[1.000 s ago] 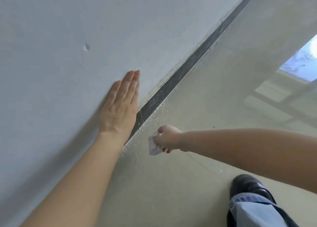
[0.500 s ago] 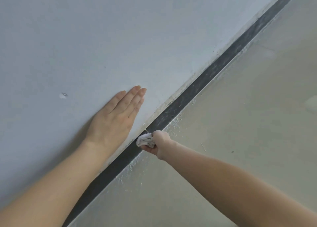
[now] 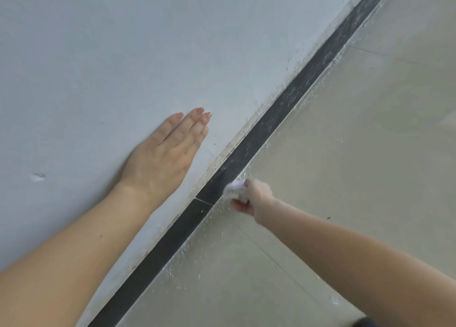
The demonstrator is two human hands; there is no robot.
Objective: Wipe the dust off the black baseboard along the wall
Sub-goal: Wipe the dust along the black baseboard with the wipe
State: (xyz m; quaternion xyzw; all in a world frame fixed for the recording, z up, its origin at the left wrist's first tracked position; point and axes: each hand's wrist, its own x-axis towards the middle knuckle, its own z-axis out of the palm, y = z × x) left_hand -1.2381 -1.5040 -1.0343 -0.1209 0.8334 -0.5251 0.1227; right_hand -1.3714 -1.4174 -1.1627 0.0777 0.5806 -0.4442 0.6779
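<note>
Black baseboard (image 3: pixel 271 124): runs diagonally between pale grey wall (image 3: pixel 148 43) and beige tiled floor (image 3: pixel 370 154), dust-streaked at far end. Left hand (image 3: pixel 164 157): flat, fingers straight, on wall. Right hand (image 3: pixel 254 197): grips white cloth (image 3: pixel 233 188) against baseboard. White specks along floor edge.

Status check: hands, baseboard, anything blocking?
Left hand flat on grey wall. Right hand grips crumpled white cloth at long black baseboard. Dust streaks ahead of cloth. Path unblocked; white crumbs on floor.
</note>
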